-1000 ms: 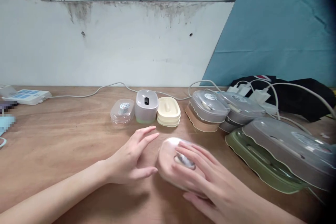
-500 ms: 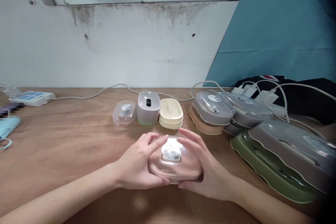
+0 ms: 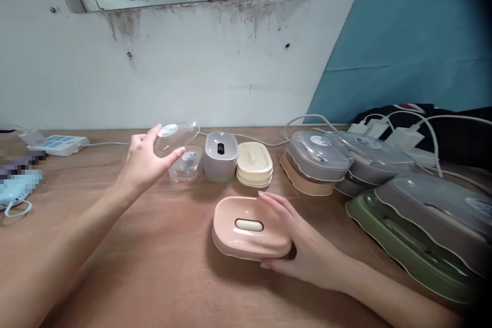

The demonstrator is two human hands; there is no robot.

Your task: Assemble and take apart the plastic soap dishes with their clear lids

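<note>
My left hand (image 3: 148, 156) pinches a clear plastic lid (image 3: 177, 139) with a round sticker, holding it tilted above a short stack of clear lids (image 3: 186, 168). My right hand (image 3: 300, 238) grips the right side of a pink box (image 3: 230, 238) on the table, fingers over its far edge and thumb at the near edge. The pink top has an oval slot with a cream bar in it. Right of the clear lids stands a grey-lilac container (image 3: 221, 159) with a dark slot. Beside that, several cream lids (image 3: 254, 161) are stacked.
At the right stand grey-lidded containers (image 3: 319, 156) and a large green one (image 3: 403, 251). White chargers and cables (image 3: 403, 136) lie behind them. A white power strip (image 3: 63, 144) and a light blue item (image 3: 21, 187) lie at the left. A wall (image 3: 192, 82) closes the back.
The clear lid has come off the pink box. My left hand has carried it left and away from me, over the clear stack. My right hand stays on the box.
</note>
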